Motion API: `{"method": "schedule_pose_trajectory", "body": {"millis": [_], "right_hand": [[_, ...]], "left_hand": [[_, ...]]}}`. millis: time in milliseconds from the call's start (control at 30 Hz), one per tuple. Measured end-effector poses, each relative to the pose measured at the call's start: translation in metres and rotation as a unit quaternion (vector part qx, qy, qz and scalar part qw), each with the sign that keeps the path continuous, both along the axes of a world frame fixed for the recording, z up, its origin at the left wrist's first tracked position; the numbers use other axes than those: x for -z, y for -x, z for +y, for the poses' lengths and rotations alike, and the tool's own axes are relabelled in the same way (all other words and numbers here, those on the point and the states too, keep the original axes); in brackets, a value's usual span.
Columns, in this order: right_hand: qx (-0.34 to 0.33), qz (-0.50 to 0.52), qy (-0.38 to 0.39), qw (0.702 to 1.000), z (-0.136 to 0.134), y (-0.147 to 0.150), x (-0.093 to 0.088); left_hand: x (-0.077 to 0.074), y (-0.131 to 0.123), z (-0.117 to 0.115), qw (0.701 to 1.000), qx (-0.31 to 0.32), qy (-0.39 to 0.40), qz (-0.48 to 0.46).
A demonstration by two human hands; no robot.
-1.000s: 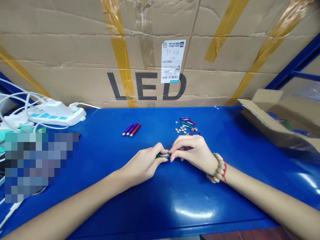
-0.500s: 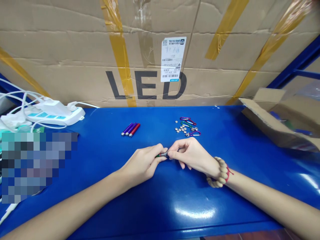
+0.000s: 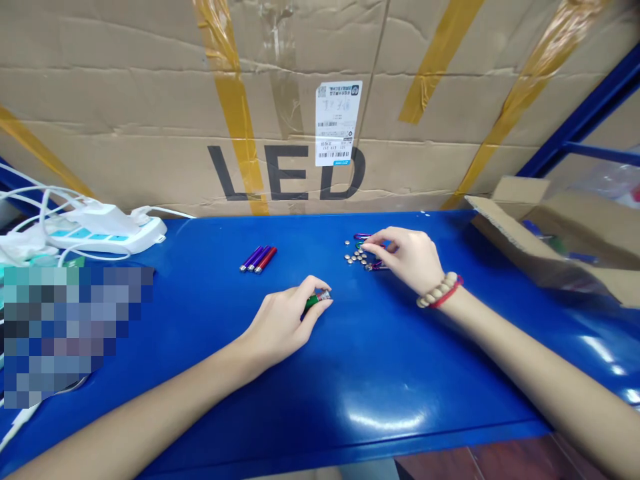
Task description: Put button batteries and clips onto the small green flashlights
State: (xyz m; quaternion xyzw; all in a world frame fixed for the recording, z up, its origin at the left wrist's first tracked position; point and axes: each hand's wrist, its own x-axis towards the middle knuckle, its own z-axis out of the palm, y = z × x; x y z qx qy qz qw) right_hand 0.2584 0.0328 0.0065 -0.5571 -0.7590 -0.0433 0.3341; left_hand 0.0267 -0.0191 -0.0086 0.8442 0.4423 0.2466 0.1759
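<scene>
Left fingers (image 3: 315, 314) grip a green tube (image 3: 313, 301), while right fingers (image 3: 384, 235) sit nearly together by silver discs (image 3: 361, 253), grasp unclear.

You face a brown cardboard box (image 3: 150, 133) bearing a white rectangular label (image 3: 337, 124); at your left is a white plastic power strip (image 3: 144, 235).

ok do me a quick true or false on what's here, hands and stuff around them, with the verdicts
1. The left hand holds a green tube. True.
2. The right hand is close to the small silver discs. True.
3. Four tubes lie together in a row. False: there are three, two purple tubes and a red tube.
4. Both wrists are bare. False: the right one wears a bead bracelet.
5. The large carton reads LED. True.
</scene>
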Motion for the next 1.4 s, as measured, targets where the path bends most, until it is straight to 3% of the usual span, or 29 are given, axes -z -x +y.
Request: {"method": "schedule_pose_trajectory", "body": {"millis": [300,467,700,1167,1400], "right_hand": [[0.068,-0.107,0.007,0.992,0.003,-0.008,0.002],[0.105,-0.143,0.088,0.98,0.003,-0.009,0.004],[0.046,-0.06,0.168,0.983,0.01,-0.012,0.005],[0.043,-0.072,0.124,0.989,0.004,-0.002,0.008],[-0.01,-0.073,0.114,0.991,0.005,-0.003,0.01]], "left_hand": [[-0.001,0.0,-0.001,1.0,0.004,-0.005,0.002],[-0.001,0.001,0.0,1.0,0.004,-0.004,-0.001],[-0.002,0.001,-0.001,1.0,0.005,-0.004,0.001],[-0.003,0.0,-0.001,0.999,0.016,0.001,0.033],[-0.004,0.0,-0.001,0.999,0.014,0.006,0.035]]}}
